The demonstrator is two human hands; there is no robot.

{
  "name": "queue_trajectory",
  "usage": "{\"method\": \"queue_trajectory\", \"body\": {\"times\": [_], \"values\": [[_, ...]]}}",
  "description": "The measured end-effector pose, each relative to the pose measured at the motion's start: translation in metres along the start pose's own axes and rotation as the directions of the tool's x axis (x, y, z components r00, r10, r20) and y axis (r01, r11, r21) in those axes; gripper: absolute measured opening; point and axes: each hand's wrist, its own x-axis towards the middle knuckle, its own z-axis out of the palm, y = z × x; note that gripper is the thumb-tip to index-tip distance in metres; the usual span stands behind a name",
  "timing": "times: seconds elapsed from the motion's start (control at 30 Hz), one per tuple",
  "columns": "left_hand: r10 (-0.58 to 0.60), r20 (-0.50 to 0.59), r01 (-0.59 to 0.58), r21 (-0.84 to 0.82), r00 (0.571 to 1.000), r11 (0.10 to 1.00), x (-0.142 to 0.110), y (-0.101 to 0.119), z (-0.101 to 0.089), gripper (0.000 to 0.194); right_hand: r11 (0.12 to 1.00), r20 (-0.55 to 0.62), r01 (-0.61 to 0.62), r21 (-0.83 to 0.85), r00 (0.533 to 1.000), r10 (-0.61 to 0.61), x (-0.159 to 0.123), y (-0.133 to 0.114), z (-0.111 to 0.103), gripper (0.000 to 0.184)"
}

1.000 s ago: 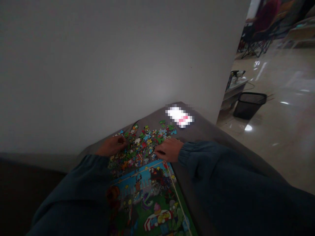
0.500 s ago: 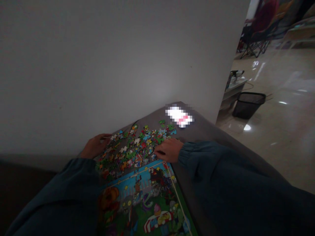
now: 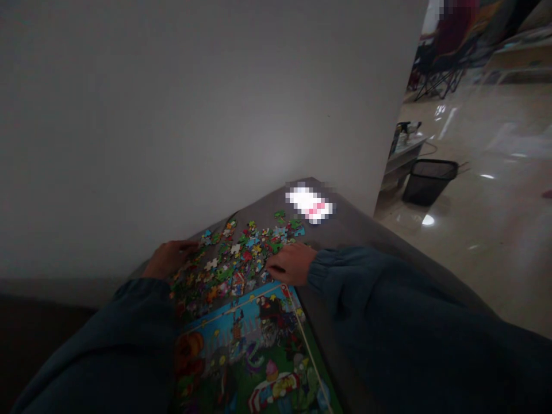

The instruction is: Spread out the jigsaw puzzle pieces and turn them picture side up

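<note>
Grey counter point(image 3: 345, 227) narrows to a corner at 12 o'clock against a pale wall point(image 3: 172, 126), and across it lie jigsaw pieces point(image 3: 239, 256) in a thin, mostly single layer, which leaves most of their coloured faces showing. The left hand point(image 3: 169, 259) rests at the pile's 9 o'clock edge with its fingers loosely curled, and the right hand point(image 3: 290, 264) lies at the 3 o'clock edge, fingertips on or just beside the pieces. Neither is clenched, but I cannot tell whether either pinches a piece (the light is dim and the fingers hide what is under them). Between the forearms, at 6 o'clock, a printed picture card point(image 3: 245, 356), possibly a box lid, lies face up and touching the pile's near edge, within easy sight of it. A blurred white object point(image 3: 309, 204) sits near the corner, apart from the pieces and out of the hands' way. Off the counter at 2 o'clock, a mesh wastebasket point(image 3: 429, 183) stands on a shiny tiled floor point(image 3: 474, 259), and a seated person point(image 3: 455, 29) occupies a folding chair point(image 3: 433, 77) farther off at 1 o'clock.
</note>
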Motion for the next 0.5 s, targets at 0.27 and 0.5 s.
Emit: {"method": "queue_trajectory", "body": {"times": [0.27,0.5], "values": [[-0.009,0.009,0.009,0.040,1.000,0.999,-0.013,0.005,0.004,0.048,1.000,0.019,0.002,-0.003,1.000,-0.002,-0.001,-0.002,-0.003,0.026],[-0.030,-0.076,0.031,0.017,0.997,0.999,-0.014,0.000,0.004,0.051,1.000,0.019,0.006,-0.009,1.000,-0.006,0.000,-0.001,-0.002,0.029]]}}
